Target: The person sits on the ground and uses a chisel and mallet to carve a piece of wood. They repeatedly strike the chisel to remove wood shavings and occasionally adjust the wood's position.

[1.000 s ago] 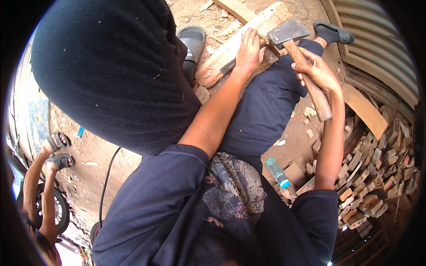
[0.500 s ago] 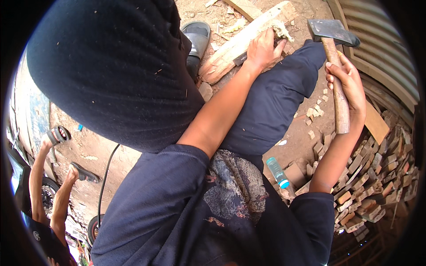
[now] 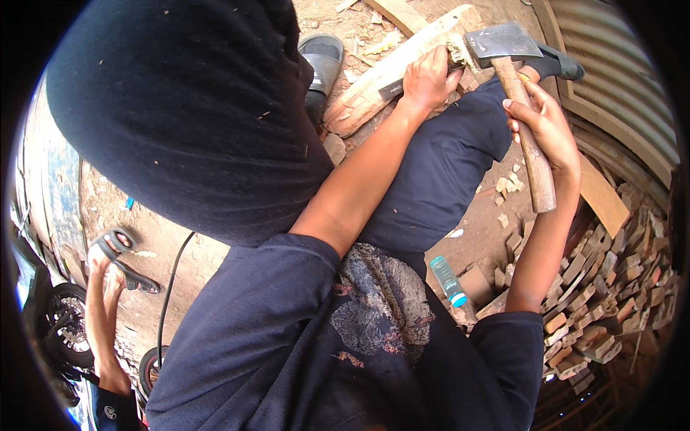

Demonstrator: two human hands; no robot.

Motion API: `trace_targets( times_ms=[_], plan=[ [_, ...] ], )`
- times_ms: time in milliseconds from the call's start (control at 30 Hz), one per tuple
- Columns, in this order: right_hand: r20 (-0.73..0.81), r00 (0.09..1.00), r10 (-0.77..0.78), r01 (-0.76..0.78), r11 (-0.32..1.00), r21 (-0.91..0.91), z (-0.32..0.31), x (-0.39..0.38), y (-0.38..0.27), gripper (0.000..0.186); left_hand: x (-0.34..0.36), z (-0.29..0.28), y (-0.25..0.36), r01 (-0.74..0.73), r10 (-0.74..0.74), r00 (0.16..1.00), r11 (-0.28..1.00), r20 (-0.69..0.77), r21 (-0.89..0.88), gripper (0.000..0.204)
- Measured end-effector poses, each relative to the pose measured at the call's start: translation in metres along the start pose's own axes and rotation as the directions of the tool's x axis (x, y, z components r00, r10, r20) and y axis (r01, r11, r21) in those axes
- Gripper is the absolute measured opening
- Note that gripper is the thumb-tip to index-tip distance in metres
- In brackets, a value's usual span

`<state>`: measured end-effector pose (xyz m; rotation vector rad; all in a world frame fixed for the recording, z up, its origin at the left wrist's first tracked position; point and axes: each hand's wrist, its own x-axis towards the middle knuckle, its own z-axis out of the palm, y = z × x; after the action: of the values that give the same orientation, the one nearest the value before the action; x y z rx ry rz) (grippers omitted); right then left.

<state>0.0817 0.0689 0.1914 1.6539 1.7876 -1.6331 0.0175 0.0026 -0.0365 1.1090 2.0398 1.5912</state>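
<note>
My left hand (image 3: 428, 80) is closed around a dark flat bar (image 3: 392, 88) with a pale, frayed, splintered end (image 3: 461, 53). It holds the bar on a peeled pale log (image 3: 352, 105); fingers hide the middle of the bar. My right hand (image 3: 544, 118) grips the wooden handle of a hatchet (image 3: 528, 136). The hatchet's broad grey metal head appears just right of the frayed end in the picture; whether they touch I cannot tell.
My bent left leg (image 3: 180, 122) and right leg (image 3: 438, 169) flank the work. Small wood chips (image 3: 509, 184) and a teal-capped bottle (image 3: 448, 281) lie right, near a heap of blocks (image 3: 604, 287). Corrugated metal (image 3: 618, 72) stands far right. A person's leg (image 3: 102, 309) and motorcycle wheel (image 3: 70, 323) are at left.
The hatchet has moved left toward the frayed end, with my right hand following. My left hand has barely shifted. The nearby person's legs have moved closer together.
</note>
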Motion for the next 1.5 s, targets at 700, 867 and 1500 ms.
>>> trace_targets(
  times_ms=[700, 867, 1500],
  plan=[
    [-0.12, 0.989, -0.087, 0.087, 0.996, -0.003, -0.02, 0.005, -0.005, 0.071, -0.006, 0.001, -0.003, 0.064, -0.068, 0.997, 0.993, 0.041, 0.096, 0.042],
    [-0.088, 0.996, -0.023, 0.017, 0.998, -0.061, -0.001, 0.005, -0.005, 0.073, -0.006, 0.001, -0.001, 0.03, -0.033, 0.999, 0.995, 0.024, 0.097, 0.053],
    [-0.046, 0.999, 0.015, -0.02, 0.992, -0.125, -0.008, 0.007, 0.002, 0.074, -0.009, 0.007, -0.003, 0.009, -0.017, 0.996, 0.997, 0.089, 0.081, 0.033]
  ],
)
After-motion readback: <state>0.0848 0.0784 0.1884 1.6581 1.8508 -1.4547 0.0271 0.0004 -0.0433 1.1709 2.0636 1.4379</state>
